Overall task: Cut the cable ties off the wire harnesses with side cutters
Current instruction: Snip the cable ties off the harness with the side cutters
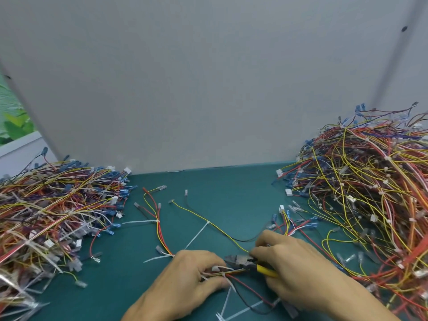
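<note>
If the right pile (370,193) slides: its loose wires lie just beside the right hand (294,262) and could snag the yellow handles, dragging the cut off line.
Worktop (231,188): white tie tails (234,313) lie at the lower centre of the frame. More clutter there could hide a tie not yet cut.
Wire harness (234,272): lower centre, low over the worktop between the 2 hands. Its red and yellow wires sit tight against the tie, so a deep bite would likely nick the insulation.
Side cutters (240,260): the dark head points toward the left hand (185,274), so a slip could catch a fingertip. Blur hides whether the blades are parted or closed.
Cable tie (220,268): small, white, round the bundle just beside the left fingers. A partial cut would leave it holding.
Right hand: palm down, fingers curled, grip wrapped round the handles of the side cutters.
Left hand: knuckles up, grip pinching the wire harness beside the cable tie.
</note>
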